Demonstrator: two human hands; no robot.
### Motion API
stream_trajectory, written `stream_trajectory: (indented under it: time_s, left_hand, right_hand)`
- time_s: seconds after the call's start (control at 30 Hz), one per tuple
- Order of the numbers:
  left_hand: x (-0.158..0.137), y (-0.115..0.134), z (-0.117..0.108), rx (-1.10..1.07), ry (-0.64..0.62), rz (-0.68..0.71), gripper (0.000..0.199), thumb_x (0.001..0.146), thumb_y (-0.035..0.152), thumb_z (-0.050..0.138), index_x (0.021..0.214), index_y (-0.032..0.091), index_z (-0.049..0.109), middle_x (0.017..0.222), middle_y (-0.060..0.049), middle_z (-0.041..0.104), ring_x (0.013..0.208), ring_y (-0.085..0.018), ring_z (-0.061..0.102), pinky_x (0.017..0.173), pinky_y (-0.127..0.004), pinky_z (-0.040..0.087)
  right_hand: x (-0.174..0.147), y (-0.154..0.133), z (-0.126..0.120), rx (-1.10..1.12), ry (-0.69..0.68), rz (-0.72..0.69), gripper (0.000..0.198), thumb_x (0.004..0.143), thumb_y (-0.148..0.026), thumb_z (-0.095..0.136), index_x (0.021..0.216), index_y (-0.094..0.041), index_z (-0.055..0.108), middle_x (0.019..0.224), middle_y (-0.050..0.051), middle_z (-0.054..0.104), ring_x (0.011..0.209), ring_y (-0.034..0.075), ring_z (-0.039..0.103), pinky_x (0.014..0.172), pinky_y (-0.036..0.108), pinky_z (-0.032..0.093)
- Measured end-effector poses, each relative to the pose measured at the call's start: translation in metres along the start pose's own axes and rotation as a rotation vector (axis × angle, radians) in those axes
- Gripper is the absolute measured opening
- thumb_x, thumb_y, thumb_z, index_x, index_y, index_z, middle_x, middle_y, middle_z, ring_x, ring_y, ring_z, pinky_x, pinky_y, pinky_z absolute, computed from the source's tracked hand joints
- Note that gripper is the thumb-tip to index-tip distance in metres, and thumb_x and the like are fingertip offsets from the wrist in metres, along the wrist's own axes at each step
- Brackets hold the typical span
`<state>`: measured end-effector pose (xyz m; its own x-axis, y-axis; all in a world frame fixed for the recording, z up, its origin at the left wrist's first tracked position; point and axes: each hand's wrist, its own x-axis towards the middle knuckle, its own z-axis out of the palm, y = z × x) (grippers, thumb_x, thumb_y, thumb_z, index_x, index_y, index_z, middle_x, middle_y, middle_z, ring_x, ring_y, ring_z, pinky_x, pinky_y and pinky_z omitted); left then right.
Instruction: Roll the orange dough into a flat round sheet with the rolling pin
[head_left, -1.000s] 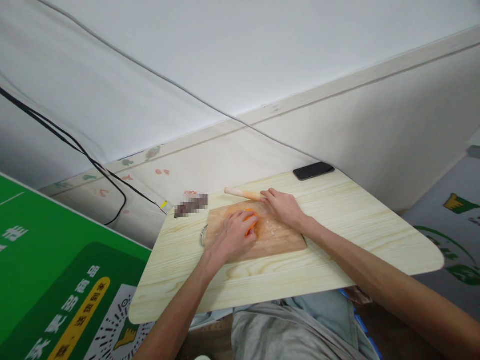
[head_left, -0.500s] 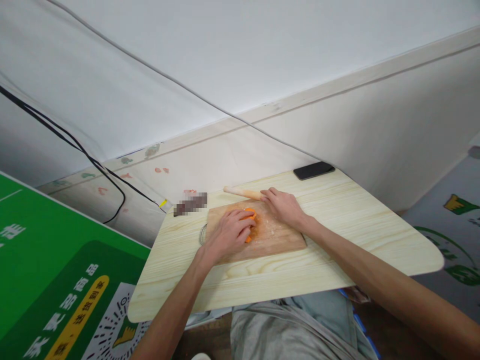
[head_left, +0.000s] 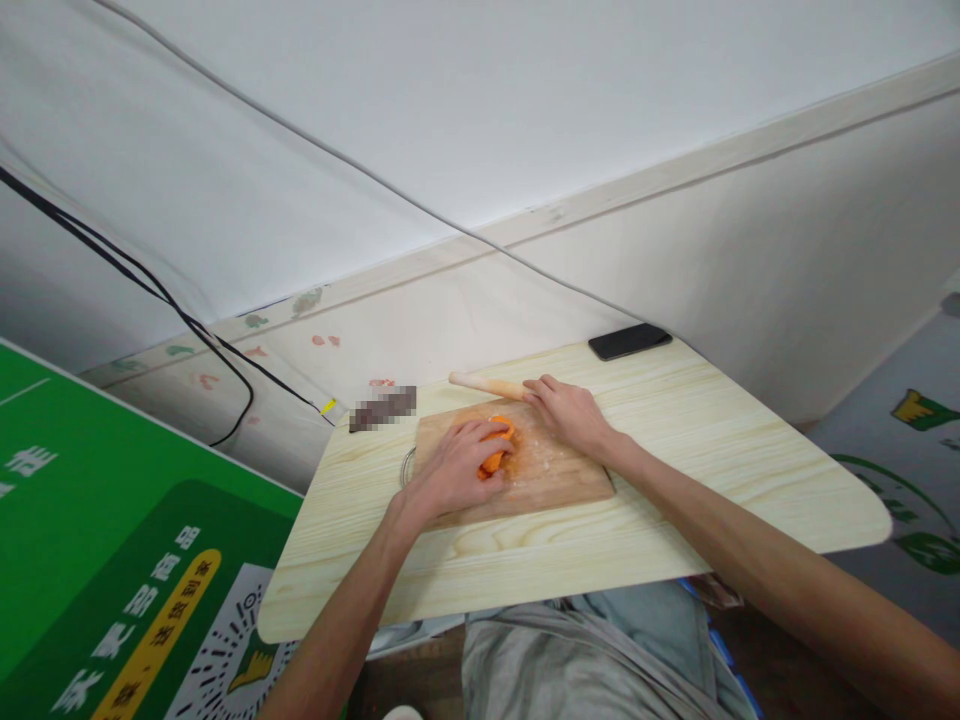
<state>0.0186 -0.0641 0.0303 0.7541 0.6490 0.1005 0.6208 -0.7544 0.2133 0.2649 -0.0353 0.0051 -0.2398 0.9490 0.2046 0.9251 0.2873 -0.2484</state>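
Left to right, I view a green panel (head_left: 142,440), a pale wood-grained table (head_left: 337,560) against a whitish wall (head_left: 450,325), and a dark phone (head_left: 630,342). On the cutting board (head_left: 562,482), the left hand (head_left: 459,462), fingers curled, clasps an orange piece (head_left: 495,462); the right hand (head_left: 566,412) is wrapped over a wooden rod's (head_left: 484,385) right end.

Diffuse light brightened the wall (head_left: 480,120) and tabletop (head_left: 735,450), soft shading dulled the wall's right, mosaic blocks (head_left: 384,408) obscured one object, and wide-angle distortion stretched the edges.
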Motion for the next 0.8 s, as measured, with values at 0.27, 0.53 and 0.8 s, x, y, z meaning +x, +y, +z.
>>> stream_trajectory:
  time_s: [0.27,0.53,0.8]
  left_hand:
    - [0.0,0.003,0.014,-0.054,0.073,-0.107,0.019,0.102,0.024,0.06,0.112,0.027,0.076,0.148,-0.006,0.067,0.142,-0.026,0.056,0.124,-0.052,0.041]
    - [0.002,0.011,0.016,-0.111,0.084,-0.219,0.032,0.081,0.009,0.064,0.106,0.027,0.072,0.15,-0.003,0.065,0.14,-0.027,0.056,0.124,-0.052,0.041]
    - [0.005,0.012,0.003,-0.112,0.017,-0.182,0.02,0.091,0.015,0.06,0.102,0.027,0.071,0.149,-0.003,0.066,0.14,-0.027,0.057,0.123,-0.052,0.041]
  right_hand:
    - [0.0,-0.001,-0.001,0.001,-0.009,0.004,0.047,0.116,-0.04,0.029,0.147,-0.02,0.058,0.135,0.015,0.07,0.109,0.026,0.072,0.082,0.032,0.049]
    - [-0.001,0.0,0.0,0.013,0.015,-0.004,0.046,0.116,-0.04,0.031,0.148,-0.02,0.059,0.132,0.013,0.071,0.107,0.026,0.072,0.08,0.032,0.049]
    - [0.0,-0.001,-0.001,0.003,0.002,0.005,0.047,0.116,-0.04,0.031,0.148,-0.02,0.059,0.133,0.013,0.071,0.108,0.026,0.073,0.079,0.032,0.049]
